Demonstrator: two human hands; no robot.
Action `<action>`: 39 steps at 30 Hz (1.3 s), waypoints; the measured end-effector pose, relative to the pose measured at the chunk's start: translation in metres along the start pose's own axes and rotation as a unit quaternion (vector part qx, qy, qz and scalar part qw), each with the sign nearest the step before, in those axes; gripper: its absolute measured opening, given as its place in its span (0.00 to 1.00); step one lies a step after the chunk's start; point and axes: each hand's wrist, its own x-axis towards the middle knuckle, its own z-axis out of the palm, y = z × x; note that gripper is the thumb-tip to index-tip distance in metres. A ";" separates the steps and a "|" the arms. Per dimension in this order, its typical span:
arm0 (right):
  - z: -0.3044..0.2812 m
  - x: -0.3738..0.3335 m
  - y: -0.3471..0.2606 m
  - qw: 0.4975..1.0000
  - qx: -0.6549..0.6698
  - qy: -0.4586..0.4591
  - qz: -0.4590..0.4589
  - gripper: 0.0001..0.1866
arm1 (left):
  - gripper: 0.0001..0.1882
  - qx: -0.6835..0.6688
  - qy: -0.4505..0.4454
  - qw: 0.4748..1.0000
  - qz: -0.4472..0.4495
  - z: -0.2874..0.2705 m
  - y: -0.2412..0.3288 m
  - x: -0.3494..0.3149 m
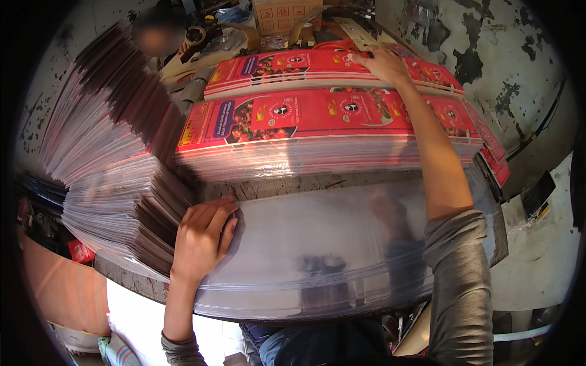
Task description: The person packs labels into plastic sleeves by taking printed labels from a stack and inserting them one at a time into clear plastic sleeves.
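Observation:
My left hand [204, 239] rests with loosely bent fingers on the left end of a stack of clear plastic sheets [317, 238], beside a tall fanned pile of folded plastic-covered sleeves [122, 201]. My right arm stretches across the table to the far stack of red printed sheets [323, 61]. There my right hand [384, 66] lies on the top with its fingers apart. In front of it is a nearer, thicker stack of red printed sheets [317, 116], which my forearm passes over. Whether the right fingertips grip a sheet's edge cannot be made out.
Behind the stacks stand a cardboard box [287, 17] and a roll of tape [195, 36] among clutter. A person's blurred head [157, 33] shows at the far left. A peeling wall [488, 55] borders the right side. Past the table's front edge are my legs [329, 344].

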 end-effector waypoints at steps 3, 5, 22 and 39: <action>0.000 0.000 -0.002 1.000 -0.005 -0.006 -0.004 0.45 | 0.10 0.001 -0.001 1.000 -0.002 -0.002 0.001 -0.001; 0.000 0.000 -0.003 1.000 -0.001 0.000 -0.003 0.45 | 0.10 0.003 -0.001 1.000 -0.002 -0.003 0.001 -0.001; 0.001 -0.001 -0.001 1.000 -0.005 0.004 -0.004 0.45 | 0.09 0.004 -0.001 1.000 0.001 -0.002 0.002 -0.001; 0.004 -0.002 -0.001 0.998 -0.002 0.065 -0.008 0.43 | 0.10 -0.018 0.010 1.000 0.015 0.001 -0.001 -0.001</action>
